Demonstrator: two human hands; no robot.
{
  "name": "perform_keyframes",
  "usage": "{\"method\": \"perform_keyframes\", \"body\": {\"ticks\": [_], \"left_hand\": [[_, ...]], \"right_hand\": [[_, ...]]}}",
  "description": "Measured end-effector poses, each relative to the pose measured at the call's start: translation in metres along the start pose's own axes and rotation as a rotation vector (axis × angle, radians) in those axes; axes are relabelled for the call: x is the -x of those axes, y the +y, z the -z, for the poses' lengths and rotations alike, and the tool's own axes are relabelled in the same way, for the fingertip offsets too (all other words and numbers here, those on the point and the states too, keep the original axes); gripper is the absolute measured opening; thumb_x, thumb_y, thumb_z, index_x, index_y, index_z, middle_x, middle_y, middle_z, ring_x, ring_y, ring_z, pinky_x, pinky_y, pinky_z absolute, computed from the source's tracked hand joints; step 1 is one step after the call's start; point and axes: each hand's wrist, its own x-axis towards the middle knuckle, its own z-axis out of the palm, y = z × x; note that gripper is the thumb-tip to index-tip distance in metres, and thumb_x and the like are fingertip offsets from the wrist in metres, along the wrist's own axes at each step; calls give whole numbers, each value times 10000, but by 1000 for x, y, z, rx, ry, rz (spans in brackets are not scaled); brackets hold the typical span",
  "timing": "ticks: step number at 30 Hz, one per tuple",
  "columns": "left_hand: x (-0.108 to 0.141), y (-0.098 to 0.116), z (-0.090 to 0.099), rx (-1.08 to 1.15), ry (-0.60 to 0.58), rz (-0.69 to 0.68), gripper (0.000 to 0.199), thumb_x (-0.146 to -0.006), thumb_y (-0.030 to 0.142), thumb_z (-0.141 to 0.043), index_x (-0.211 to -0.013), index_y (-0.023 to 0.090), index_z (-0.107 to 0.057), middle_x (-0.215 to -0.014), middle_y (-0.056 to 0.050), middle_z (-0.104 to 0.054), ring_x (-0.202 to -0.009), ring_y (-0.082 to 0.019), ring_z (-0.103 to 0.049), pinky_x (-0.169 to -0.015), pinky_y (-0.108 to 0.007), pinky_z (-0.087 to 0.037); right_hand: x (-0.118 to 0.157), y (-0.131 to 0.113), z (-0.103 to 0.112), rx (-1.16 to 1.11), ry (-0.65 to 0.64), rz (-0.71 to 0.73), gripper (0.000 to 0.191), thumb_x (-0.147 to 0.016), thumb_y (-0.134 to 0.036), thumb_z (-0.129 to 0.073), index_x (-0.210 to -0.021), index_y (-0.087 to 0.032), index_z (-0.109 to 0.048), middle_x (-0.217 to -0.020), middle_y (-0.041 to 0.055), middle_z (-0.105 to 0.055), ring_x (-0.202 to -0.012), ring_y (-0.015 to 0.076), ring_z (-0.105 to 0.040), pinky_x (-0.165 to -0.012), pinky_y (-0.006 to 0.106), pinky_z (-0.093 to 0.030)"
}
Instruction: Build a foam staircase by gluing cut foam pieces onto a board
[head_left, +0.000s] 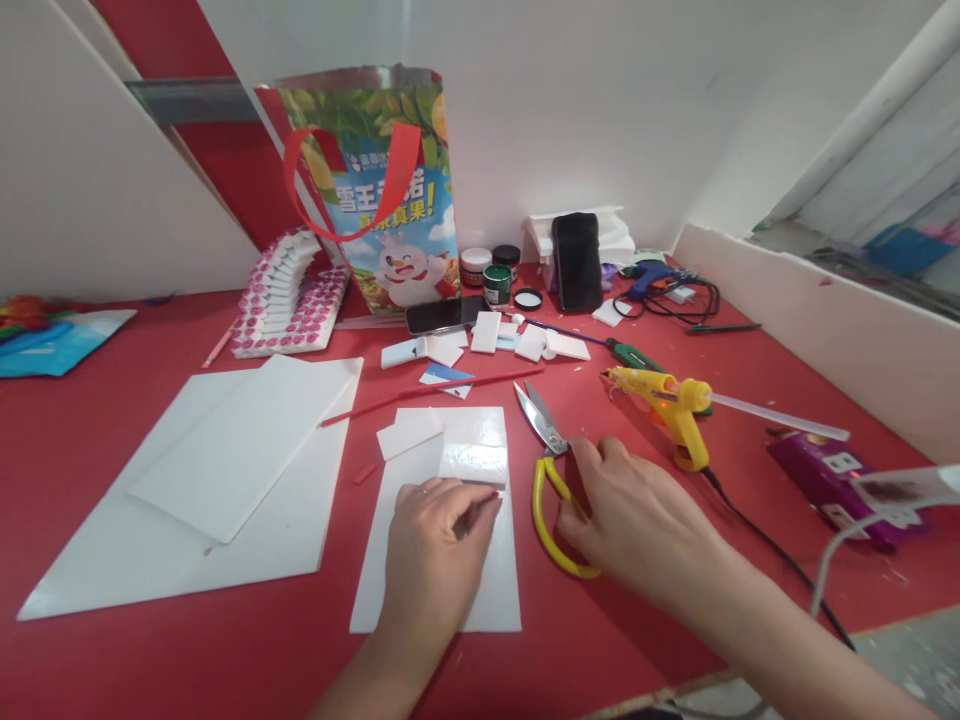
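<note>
My left hand [439, 540] is pinched at the near edge of a small white foam block [472, 462] lying on a white board [484, 590]. A tiny dark red speck shows at its fingertips; what it is, I cannot make out. My right hand [626, 505] grips the yellow handles of a pair of scissors [553, 548], which lie close to the table with their blades pointing away and partly apart. A small white foam piece [409, 436] rests at the board's upper left. Left of the board lies a short red bit [364, 474].
Large white foam sheets [187, 560] lie to the left. Behind the board are a thin red strip [435, 395] and several white offcuts [487, 332]. A yellow glue gun [675, 400] with a cord sits right, near a purple box [840, 480]. A gift bag [375, 200] stands behind.
</note>
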Motion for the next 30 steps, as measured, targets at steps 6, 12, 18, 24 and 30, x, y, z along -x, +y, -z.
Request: {"method": "perform_keyframes", "body": {"ticks": [6, 12, 18, 24, 30], "left_hand": [[0, -2, 0, 42, -8, 7, 155, -880, 192, -652, -774, 237, -756, -784, -6, -779, -719, -214, -681, -699, -385, -501], [0, -3, 0, 81, 0, 31, 143, -866, 148, -662, -817, 232, -767, -745, 9, -758, -712, -200, -666, -734, -381, -495], [5, -6, 4, 76, -24, 33, 98, -854, 182, -694, -892, 231, -770, -729, 4, -728, -724, -204, -645, -715, -363, -516], [8, -18, 21, 186, -61, 71, 108, -870, 216, -676, -939, 245, -755, -781, -4, -699, -752, -182, -636, -666, -293, -544], [7, -17, 18, 214, -29, 36, 85, -878, 200, -682, -898, 227, -760, -781, -5, -703, -743, -176, -626, -656, -296, -530]], "right_hand": [[2, 7, 0, 18, -35, -69, 145, -843, -203, -571, -971, -135, -581, -756, 143, -661, -622, 294, -696, -482, 294, -326], [36, 38, -6, -357, 125, 170, 329, -921, -249, -461, -1237, -162, -476, -812, 81, -723, -655, 236, -718, -542, 282, -488], [55, 42, -3, -399, 160, 209, 489, -869, -612, -641, -1150, -230, -522, -900, 78, -716, -726, 239, -724, -607, 307, -564], [51, 48, -5, -298, 210, 317, 532, -841, -656, -653, -1109, -206, -560, -889, 97, -669, -683, 240, -704, -547, 327, -570], [46, 51, -12, -259, 193, 418, 557, -856, -659, -632, -1165, -199, -581, -926, 102, -639, -677, 219, -676, -578, 335, -582]]}}
